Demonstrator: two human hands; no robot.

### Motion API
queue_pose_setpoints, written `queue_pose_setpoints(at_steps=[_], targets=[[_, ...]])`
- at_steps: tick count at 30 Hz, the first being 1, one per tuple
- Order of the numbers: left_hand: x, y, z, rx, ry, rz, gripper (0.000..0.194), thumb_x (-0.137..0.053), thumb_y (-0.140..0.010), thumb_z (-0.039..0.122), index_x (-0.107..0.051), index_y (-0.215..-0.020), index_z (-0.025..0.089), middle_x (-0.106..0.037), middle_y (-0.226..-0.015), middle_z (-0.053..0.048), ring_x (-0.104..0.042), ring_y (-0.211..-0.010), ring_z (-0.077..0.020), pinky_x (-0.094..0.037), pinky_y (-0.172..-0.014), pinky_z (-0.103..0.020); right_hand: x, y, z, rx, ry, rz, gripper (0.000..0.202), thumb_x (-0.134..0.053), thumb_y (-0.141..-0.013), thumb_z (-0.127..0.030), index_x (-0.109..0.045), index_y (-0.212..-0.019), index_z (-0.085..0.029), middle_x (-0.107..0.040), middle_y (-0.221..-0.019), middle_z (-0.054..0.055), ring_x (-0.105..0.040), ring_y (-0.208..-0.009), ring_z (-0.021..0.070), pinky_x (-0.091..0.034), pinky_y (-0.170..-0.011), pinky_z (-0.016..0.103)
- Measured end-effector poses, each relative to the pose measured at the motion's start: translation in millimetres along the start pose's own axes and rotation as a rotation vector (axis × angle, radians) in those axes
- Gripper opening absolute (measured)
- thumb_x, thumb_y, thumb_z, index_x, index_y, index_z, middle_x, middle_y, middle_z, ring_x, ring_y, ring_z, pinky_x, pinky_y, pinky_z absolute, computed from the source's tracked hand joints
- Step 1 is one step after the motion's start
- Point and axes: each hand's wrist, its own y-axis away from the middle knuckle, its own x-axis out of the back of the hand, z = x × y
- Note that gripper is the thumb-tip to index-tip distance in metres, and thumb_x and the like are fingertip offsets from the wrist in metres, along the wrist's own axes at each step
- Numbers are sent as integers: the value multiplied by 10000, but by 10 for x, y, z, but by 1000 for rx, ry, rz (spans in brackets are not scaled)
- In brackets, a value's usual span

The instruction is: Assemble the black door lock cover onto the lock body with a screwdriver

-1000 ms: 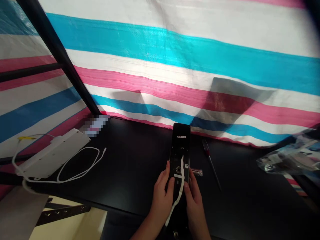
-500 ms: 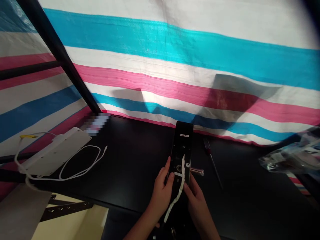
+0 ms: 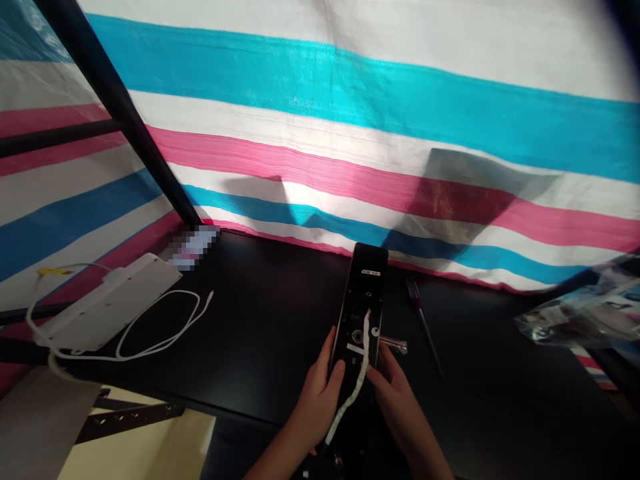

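Two bare hands are on one long black panel (image 3: 353, 310) in the head view, just right of centre in the lower half of the frame. The left hand (image 3: 317, 400) has its fingers clamped on the panel's left edge, thumb up on the face that's showing. The right hand (image 3: 400, 393) has the other edge, also clamped on, with some of its fingers hidden behind the panel, so I can't tell exactly how those curl.

The panel's far end points up the frame, close to the striped sheet (image 3: 350, 93), and has a small white label (image 3: 371, 273) on it. A pale, wrinkled strip (image 3: 361, 377) runs down over the face and hangs off toward the bottom of the frame. A shiny metal handle (image 3: 395, 344) pokes out on the right side, near the right hand. The near end is pretty dark, so no clue on details there.

Right of all that, a screwdriver (image 3: 424, 327) lies on the black bench (image 3: 260, 313), well apart from the left hand. Far right of the frame there's a clear plastic bag (image 3: 575, 313). Over at the left is a white box (image 3: 113, 307), with a white cable (image 3: 175, 343) looped just beside it and a yellow tag (image 3: 54, 271) up by its far left end. Something pixelated (image 3: 195, 248) sits at the back left corner.
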Motion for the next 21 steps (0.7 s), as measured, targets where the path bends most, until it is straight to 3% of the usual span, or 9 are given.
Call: queue_pose_setpoints(at_steps=[8,16,21], targets=[[-12,42,-16,-13,-77,30,592,-488,-1008,324,-329,-1571,231,-452,-1583,-97,-407,-1472,-252,-311,-1230,-483,-12,-162,-6,20,35,91,522,-769,-791,-531,-695,-1217,-239,-718,-1247,84,-664,-1163,312,-517,-1009,459],[97,135,96,109,18,-85,552,-585,-940,236,-471,-1481,236,-583,-1472,-101,-523,-1387,-267,-367,-1197,-497,-41,-137,-3,9,102,122,549,-724,-814,-550,-663,-1258,-234,-717,-1247,72,-658,-1156,294,-507,-1008,421],[55,138,60,114,-39,-34,557,-590,-934,239,-459,-1474,214,-588,-1463,-116,-525,-1381,-273,-364,-1194,-494,-30,-318,-173,84,4,245,522,-663,-834,-575,-669,-1219,-222,-743,-1161,86,-706,-1019,281,-566,-867,396]])
